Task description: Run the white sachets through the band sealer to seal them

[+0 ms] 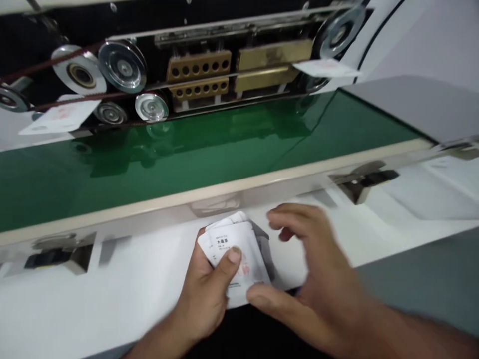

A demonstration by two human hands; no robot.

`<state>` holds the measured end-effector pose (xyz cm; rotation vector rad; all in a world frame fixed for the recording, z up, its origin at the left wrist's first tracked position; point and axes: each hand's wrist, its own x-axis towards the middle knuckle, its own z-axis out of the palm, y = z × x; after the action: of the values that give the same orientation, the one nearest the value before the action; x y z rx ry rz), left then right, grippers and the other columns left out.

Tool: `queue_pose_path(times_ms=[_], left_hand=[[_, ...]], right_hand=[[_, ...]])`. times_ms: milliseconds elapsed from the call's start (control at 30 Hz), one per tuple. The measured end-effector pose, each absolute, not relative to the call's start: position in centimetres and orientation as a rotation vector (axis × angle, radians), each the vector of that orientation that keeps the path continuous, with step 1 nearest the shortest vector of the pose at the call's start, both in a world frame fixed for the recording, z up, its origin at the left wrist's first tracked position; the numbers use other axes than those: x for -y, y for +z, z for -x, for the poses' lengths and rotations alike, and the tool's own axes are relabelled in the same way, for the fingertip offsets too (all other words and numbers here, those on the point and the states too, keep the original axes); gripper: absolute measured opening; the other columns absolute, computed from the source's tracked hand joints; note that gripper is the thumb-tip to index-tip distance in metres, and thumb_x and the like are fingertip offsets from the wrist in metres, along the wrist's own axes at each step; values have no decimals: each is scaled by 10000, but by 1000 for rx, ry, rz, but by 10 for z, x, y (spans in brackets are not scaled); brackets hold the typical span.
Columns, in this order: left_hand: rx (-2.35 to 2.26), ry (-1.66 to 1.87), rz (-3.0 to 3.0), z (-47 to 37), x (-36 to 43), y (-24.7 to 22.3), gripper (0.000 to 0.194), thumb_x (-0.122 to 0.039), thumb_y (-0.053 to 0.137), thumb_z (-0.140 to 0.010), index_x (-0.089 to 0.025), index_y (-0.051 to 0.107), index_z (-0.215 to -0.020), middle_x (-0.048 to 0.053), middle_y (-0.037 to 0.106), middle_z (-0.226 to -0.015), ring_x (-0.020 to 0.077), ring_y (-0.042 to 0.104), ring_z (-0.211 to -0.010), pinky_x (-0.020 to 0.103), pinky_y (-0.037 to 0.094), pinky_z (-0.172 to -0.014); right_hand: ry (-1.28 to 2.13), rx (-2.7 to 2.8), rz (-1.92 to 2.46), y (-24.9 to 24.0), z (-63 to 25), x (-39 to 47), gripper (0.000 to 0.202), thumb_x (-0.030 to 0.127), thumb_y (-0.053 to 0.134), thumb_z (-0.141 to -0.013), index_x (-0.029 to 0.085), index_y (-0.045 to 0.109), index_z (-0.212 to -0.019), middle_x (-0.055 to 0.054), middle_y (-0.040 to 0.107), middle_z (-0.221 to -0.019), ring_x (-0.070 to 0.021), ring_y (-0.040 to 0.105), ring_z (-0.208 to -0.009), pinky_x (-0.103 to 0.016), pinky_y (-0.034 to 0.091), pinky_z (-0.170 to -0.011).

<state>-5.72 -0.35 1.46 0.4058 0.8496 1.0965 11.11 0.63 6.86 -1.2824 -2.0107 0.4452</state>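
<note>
Several white printed sachets (249,242) lie stacked and slightly fanned in my left hand (209,289), its thumb pressed across the top one. Dark lettering and a red print show on that sachet. My right hand (318,279) is just right of the stack, thumb and fingers spread wide apart. Its thumb tip is at the lower right edge of the sachets; whether it touches them I cannot tell. The right hand is a little blurred by motion.
A green conveyor belt (209,154) runs across ahead. Behind it is a sealing machine with metal pulleys (122,66) and brass blocks (200,67). One white sachet (62,117) sticks out at its left, another sachet (325,68) at its right. Black-handled clamps (364,179) sit along the front.
</note>
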Motion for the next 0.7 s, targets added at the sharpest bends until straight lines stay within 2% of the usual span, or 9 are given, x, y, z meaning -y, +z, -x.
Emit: queue_pose_path(times_ms=[67, 167, 267, 367, 500, 567, 633, 700], left_hand=[[-851, 1088, -441, 59, 3, 13, 313, -333, 741, -871, -251, 573, -1122, -24, 739, -941, 135, 694, -835, 302, 533, -843], [-825, 1058, -339, 61, 2, 15, 267, -357, 701, -900, -269, 570, -1116, -22, 751, -973, 140, 710, -836, 326, 556, -842], [-836, 1016, -263, 62, 3, 18, 244, -373, 646, -935, -289, 551, -1144, -1, 762, -1050, 178, 736, -895, 365, 592, -825], [-900, 1018, -272, 61, 4, 20, 289, -320, 685, -914, -283, 539, -1161, 0, 760, -1059, 193, 740, -924, 356, 625, -776], [-945, 1024, -326, 55, 4, 25, 221, -229, 664, -927, -243, 538, -1108, 9, 755, -1038, 194, 736, -900, 320, 643, -666], [-986, 1022, -340, 52, 4, 27, 193, -234, 642, -941, -226, 544, -1107, 25, 753, -1035, 195, 727, -867, 322, 639, -619], [-1007, 1009, -327, 50, 4, 28, 256, -273, 661, -927, -213, 542, -1146, 41, 758, -999, 197, 718, -818, 318, 619, -577], [-1013, 980, -285, 48, 6, 26, 391, -320, 714, -882, -224, 516, -1204, 46, 772, -938, 206, 716, -755, 317, 593, -539]], right_hand=[[439, 2017, 1308, 41, -99, 2, 736, 462, 734, -821, 211, 338, -1388, -162, 448, -1238, -329, 537, -1075, -481, 547, -840], [437, 1912, 1418, 23, -92, 0, 662, 381, 710, -839, 177, 366, -1367, -171, 465, -1228, -313, 557, -1065, -470, 559, -844], [522, 1853, 1461, 22, -98, -1, 558, 321, 661, -881, 182, 394, -1351, -150, 517, -1188, -263, 598, -994, -420, 574, -814], [679, 1719, 1493, 21, -105, 1, 484, 341, 631, -921, 198, 426, -1336, -128, 586, -1140, -239, 635, -942, -394, 581, -784], [868, 1466, 1462, 15, -110, 2, 429, 382, 627, -953, 250, 459, -1324, -83, 657, -1115, -231, 666, -980, -379, 586, -825], [893, 1359, 1459, 16, -117, 1, 426, 396, 634, -954, 272, 466, -1326, -74, 664, -1155, -227, 668, -1016, -369, 590, -851], [913, 1301, 1453, 24, -131, 0, 403, 406, 658, -940, 287, 509, -1295, -76, 659, -1220, -232, 664, -1069, -362, 593, -881], [917, 1248, 1458, 40, -153, -4, 382, 427, 692, -911, 300, 562, -1247, -77, 663, -1236, -246, 675, -1064, -351, 612, -840]])
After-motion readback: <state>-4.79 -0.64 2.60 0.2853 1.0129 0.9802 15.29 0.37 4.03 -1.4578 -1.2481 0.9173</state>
